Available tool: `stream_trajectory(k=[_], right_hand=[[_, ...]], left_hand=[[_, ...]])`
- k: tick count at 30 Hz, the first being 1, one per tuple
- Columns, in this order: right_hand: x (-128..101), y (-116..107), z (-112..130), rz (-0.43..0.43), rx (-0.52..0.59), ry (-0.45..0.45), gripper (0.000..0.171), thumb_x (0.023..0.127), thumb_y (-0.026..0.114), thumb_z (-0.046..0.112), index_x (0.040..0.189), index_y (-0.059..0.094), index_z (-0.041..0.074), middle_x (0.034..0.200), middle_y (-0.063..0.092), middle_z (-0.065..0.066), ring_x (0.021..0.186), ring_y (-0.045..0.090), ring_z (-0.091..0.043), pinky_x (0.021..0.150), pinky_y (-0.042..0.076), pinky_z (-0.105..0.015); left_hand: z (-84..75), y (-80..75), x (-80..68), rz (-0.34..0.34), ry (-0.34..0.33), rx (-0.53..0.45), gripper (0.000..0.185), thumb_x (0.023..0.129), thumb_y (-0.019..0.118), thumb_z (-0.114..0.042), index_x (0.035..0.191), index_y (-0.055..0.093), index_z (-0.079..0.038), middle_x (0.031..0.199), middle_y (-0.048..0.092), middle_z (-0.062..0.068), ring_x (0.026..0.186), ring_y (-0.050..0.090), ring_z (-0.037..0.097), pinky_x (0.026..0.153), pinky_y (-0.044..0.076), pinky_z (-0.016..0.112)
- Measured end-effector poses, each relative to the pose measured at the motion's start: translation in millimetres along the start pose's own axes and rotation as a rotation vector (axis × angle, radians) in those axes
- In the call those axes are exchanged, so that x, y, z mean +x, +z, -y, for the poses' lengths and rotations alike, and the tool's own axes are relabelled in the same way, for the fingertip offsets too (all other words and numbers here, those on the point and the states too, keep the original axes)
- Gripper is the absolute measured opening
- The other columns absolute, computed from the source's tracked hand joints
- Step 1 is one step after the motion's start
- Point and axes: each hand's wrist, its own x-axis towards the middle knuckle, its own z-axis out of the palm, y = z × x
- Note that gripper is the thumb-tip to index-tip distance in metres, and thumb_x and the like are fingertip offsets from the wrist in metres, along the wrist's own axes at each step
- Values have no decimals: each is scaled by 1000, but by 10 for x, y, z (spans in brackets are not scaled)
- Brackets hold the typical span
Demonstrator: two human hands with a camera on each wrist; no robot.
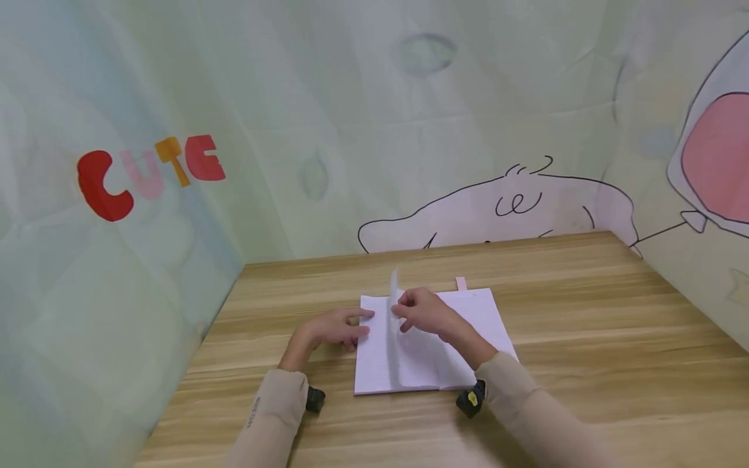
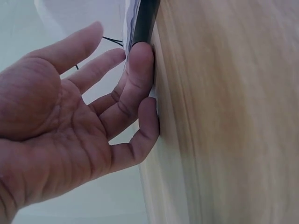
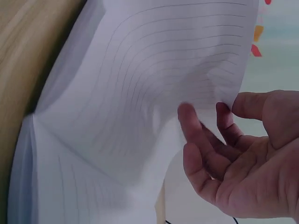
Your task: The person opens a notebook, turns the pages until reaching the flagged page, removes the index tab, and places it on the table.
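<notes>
Notebook [image 1: 435,344] lying open mid-worktop [image 1: 585,364]. I'm lifting one lined page [image 3: 154,93] with my right hand [image 1: 424,312], grip seemingly pinching its edge; left hand [image 1: 336,328], fingers straight, pressing the left edge. Next: lay the page over gently.

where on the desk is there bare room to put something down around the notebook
Bare wood lies right of the notebook up to the right wall, behind it along the back wall, and across the front edge of the table. It is crowded at the notebook's left edge, where the left hand rests and the right hand lifts a page.
</notes>
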Motion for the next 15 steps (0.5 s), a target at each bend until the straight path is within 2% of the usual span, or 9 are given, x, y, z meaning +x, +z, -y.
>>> stream_trajectory(k=[4, 9, 13, 15], right_hand=[[41, 124, 17, 11, -74, 14, 19, 86, 56, 26, 84, 60, 8, 82, 61, -7, 69, 61, -17, 62, 41, -29], [37, 185, 4, 45, -105, -1, 19, 85, 57, 26, 87, 61, 7, 81, 63, -8, 70, 59, -20, 60, 40, -27], [19, 182, -28, 86, -140, -9, 18, 86, 57, 24, 89, 63, 8, 81, 63, -7, 70, 59, -19, 60, 41, -27], [5, 170, -38, 107, -141, -17, 16, 86, 57, 22, 89, 64, 8, 82, 63, -7, 69, 60, -19, 61, 41, -27]], left_hand=[[19, 16, 34, 15, 7, -54, 41, 92, 44, -36, 128, 47, -15, 80, 57, 12, 65, 59, 21, 69, 45, 32], [9, 35, 56, 24, 26, -162, 47, 94, 32, -45, 108, 53, -6, 73, 56, 15, 59, 58, 22, 64, 49, 35], [0, 29, 46, 32, 49, -149, 42, 93, 39, -40, 110, 50, -4, 76, 57, 13, 60, 58, 21, 64, 49, 34], [2, 17, 31, 27, 57, -120, 39, 92, 47, -32, 120, 46, -5, 79, 58, 11, 61, 59, 21, 63, 48, 34]])
